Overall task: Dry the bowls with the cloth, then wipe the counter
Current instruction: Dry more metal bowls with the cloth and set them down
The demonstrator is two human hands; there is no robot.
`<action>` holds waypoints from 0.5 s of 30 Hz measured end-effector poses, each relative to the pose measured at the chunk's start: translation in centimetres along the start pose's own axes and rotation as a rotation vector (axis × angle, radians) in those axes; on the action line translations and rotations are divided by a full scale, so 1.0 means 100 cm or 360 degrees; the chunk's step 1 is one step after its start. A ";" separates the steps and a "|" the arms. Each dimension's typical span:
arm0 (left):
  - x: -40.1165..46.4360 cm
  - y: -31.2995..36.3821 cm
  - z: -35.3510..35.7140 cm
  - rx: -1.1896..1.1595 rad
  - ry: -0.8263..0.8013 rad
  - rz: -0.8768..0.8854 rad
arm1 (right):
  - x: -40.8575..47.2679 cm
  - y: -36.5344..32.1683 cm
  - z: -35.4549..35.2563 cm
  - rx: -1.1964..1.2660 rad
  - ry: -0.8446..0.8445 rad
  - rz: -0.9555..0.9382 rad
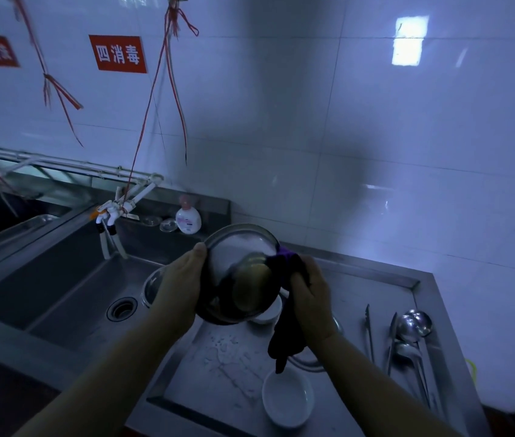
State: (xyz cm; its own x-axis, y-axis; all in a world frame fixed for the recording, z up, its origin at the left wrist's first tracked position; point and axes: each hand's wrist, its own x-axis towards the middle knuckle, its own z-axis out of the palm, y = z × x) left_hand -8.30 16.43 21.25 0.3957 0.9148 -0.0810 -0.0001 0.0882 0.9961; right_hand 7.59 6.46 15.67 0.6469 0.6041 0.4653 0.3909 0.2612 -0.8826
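While the left hand (178, 285) grips the left rim of a steel bowl (240, 275), thumb hooked over the edge, the right hand (311, 298) clutches a dark purple cloth (287, 313) against the bowl's right rim, fingers curled round the fabric. Tilted with its opening toward the camera, the bowl is held in the air above the counter's (376, 294) left edge, beside the sink (70, 288). A tail of the cloth hangs below the right wrist. Under it, a white bowl (287, 400) sits near the counter's front edge, and another white dish (268, 313) shows just beneath the steel bowl. Ladles (412, 326) and tongs (369, 332) lie along the counter's right side. A soap bottle (188, 217) stands at the sink's back right corner.
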 end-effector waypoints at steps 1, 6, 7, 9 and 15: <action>-0.002 -0.002 0.000 0.0095 -0.0030 0.0072 | 0.001 -0.002 0.001 -0.0021 -0.0029 0.0014; -0.005 -0.009 0.002 0.0387 -0.0079 0.0341 | 0.002 -0.016 0.011 -0.0361 -0.0061 -0.0279; -0.003 -0.010 0.000 0.0384 -0.0098 0.0337 | 0.001 -0.018 0.014 -0.0454 -0.0072 -0.0388; 0.000 -0.013 -0.003 0.0313 -0.0146 0.0278 | -0.003 -0.019 0.023 -0.0665 -0.0127 -0.0576; 0.014 -0.022 -0.013 0.0171 -0.0093 0.0034 | -0.010 -0.014 0.057 -0.1137 -0.0341 -0.1057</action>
State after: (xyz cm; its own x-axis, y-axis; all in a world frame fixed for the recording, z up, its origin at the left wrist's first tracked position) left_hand -8.93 18.05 18.87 0.4496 0.8911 -0.0607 0.0882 0.0233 0.9958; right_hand 2.68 9.79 16.10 0.0499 0.6413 0.7656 0.9781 0.1238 -0.1675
